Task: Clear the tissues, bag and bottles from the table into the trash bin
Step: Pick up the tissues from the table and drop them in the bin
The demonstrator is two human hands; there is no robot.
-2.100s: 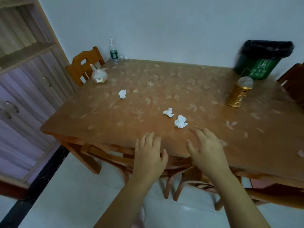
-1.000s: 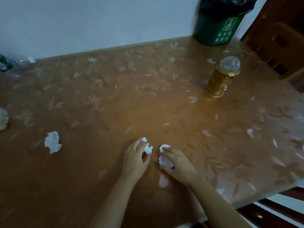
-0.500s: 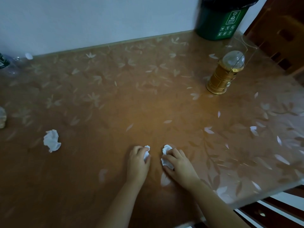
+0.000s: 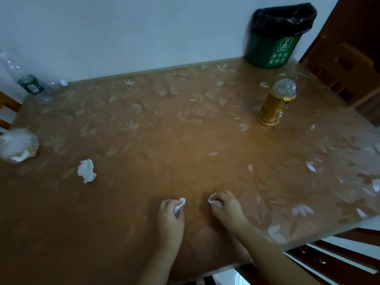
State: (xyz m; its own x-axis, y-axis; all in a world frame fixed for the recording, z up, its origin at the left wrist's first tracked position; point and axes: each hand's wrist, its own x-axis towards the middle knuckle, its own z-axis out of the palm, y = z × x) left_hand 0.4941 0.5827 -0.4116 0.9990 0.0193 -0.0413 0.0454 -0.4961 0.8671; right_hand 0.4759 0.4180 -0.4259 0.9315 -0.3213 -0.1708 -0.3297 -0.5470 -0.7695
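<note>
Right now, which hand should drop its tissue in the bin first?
Probably the right hand: its grip already holds a tissue, and the trash bin stands at the table's far right corner, on its side.

both hands low and side by side, left hand (image 4: 171,218) and right hand (image 4: 227,208) curled closed

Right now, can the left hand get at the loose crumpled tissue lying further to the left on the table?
Probably yes for the path: bare table lies between the left hand and the loose tissue. But that hand is already closed on another tissue, so grasping a second one looks awkward.
</note>
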